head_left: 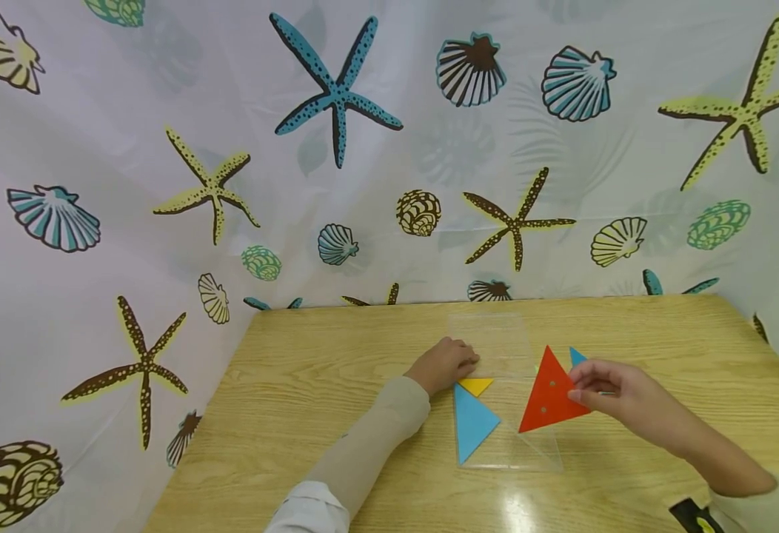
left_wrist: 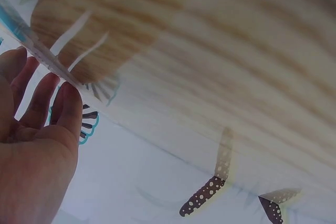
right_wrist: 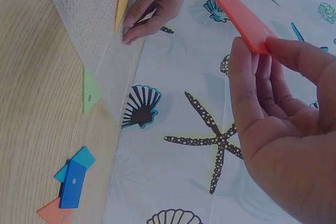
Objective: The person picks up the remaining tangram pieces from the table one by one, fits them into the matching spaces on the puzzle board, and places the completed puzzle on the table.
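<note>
My right hand pinches a red triangle tile between thumb and fingers, lifted above the table. Two small holes show in the tile. My left hand holds the edge of a clear plastic tray, thumb and fingers at its rim in the right wrist view. Within the tray a light blue triangle tile lies beside a smaller yellow triangle tile, just below the left hand. The tray's clear upper half lies flat beyond them.
Beside the tray lie a green tile, a light blue tile, a dark blue tile and an orange-red tile. They rest on a wooden table. A patterned curtain hangs behind it.
</note>
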A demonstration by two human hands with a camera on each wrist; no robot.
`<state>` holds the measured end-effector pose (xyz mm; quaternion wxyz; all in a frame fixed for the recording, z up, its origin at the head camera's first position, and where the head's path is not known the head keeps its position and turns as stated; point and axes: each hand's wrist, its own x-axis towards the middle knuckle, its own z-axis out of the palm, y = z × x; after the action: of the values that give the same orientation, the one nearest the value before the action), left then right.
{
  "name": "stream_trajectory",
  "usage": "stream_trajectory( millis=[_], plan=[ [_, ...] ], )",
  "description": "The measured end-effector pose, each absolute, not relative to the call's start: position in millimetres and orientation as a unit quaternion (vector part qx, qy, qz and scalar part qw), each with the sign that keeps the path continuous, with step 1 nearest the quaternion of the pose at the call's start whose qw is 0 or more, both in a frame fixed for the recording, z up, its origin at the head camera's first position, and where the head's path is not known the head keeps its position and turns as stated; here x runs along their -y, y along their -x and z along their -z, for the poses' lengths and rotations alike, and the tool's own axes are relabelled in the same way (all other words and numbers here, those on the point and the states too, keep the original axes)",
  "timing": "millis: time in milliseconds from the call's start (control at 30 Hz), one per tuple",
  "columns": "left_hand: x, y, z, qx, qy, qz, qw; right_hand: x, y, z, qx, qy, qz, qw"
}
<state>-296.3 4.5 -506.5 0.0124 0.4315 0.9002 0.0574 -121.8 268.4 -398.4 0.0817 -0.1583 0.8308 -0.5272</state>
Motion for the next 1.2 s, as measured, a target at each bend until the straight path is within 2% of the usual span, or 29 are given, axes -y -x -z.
stream_trajectory(
  millis=[367,667,933,1200],
  plan=[
    [-4,296,508,-0.902,-0.429,-0.055,0.013,-262,123,418,-0.856,0.235,0.458,0.040],
    [-4,296,507,-0.903,-0.426,-0.064,0.016,-255,127,433,-0.842,0.292,0.452,0.042],
    [-6,296,505,-0.906,-0.417,-0.065,0.024,-251,132,445,-0.829,0.374,0.416,-0.004],
    [-7,297,503,-0.908,-0.414,-0.063,0.022,-247,134,452,-0.830,0.407,0.379,-0.034]
  ],
)
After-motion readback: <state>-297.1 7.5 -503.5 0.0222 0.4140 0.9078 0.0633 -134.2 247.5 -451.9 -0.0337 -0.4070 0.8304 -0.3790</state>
